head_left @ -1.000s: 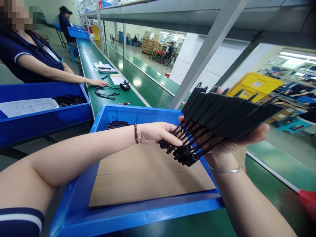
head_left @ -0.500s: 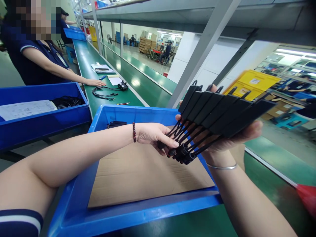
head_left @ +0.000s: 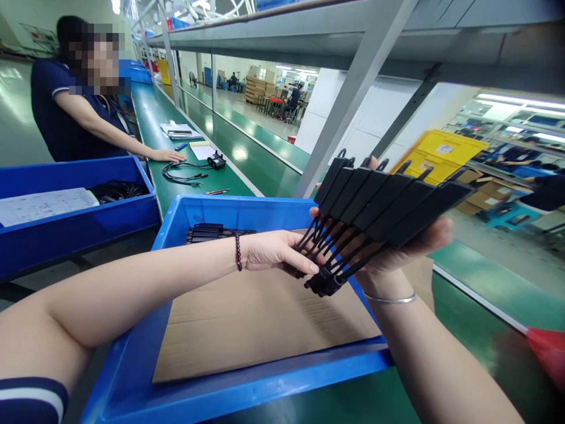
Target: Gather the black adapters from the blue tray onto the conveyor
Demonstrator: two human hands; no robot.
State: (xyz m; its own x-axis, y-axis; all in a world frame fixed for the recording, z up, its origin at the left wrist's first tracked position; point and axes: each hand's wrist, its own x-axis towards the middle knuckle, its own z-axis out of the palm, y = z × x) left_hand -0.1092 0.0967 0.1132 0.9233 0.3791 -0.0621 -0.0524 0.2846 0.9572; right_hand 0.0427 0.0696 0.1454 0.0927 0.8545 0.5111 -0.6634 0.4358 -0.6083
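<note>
Several flat black boxes with short cables [head_left: 368, 200] are fanned out above the blue bin [head_left: 247, 383]. Beneath and behind them, my right hand [head_left: 397, 253] is closed around the row, its fingertips showing at the far edges. My left hand [head_left: 282, 253] is closed at the lower ends of the cables, thumb laid along the black round connectors [head_left: 326, 282]. Some of its fingers are hidden behind the cables. Cardboard [head_left: 260, 324] lines the bin, and more black cabled boxes [head_left: 209, 231] lie at its far left corner.
Left of the bin stands another blue bin [head_left: 79, 221] with a paper sheet [head_left: 46, 205] and black cables. A co-worker's hand [head_left: 165, 155] rests on the green bench near a black cabled device [head_left: 216, 160]. A slanted metal post [head_left: 353, 106] rises behind my hands.
The view has shifted slightly, showing more of the boxes in the bin. Both hands keep hold of the cabled boxes, and my left hand sits a little closer in among the connectors.
</note>
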